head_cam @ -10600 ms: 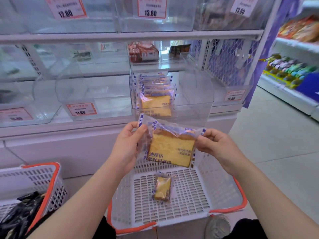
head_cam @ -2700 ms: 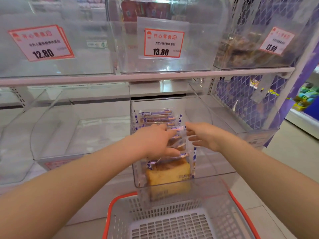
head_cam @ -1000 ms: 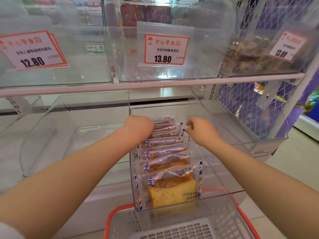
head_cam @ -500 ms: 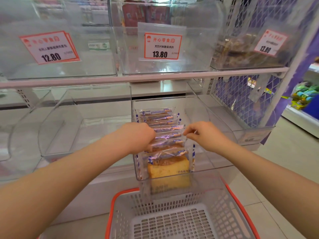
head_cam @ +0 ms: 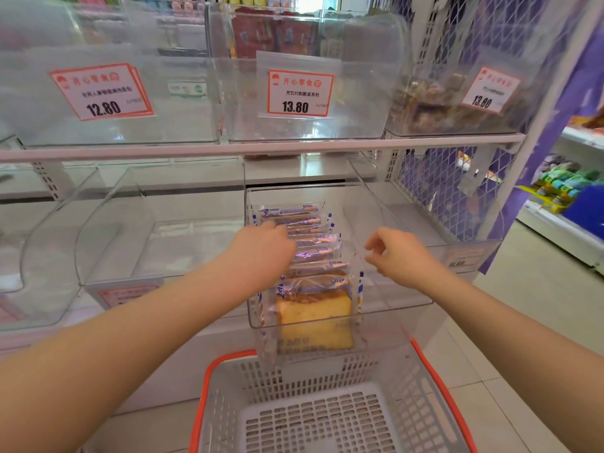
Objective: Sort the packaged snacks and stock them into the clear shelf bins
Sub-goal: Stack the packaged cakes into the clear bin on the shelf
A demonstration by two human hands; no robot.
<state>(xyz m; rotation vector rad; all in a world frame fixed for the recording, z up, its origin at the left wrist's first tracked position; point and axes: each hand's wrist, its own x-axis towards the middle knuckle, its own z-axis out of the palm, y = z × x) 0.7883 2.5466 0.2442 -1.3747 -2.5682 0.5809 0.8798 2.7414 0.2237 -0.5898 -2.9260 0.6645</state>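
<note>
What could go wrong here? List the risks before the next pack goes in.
The cake packs stand on edge in a row; the left hand on them could tip them. The right hand hovers beside the row, so a jolt to the clear bin might slide packs into the basket.

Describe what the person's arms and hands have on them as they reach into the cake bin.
Both forearms are bare for all of their visible length, with no sleeve showing. The left hand and right hand wear no gloves. No ring, watch, bracelet or other marking shows on either wrist or hand. The left fingertips are hidden among the packets, so nothing can be said of them.
</note>
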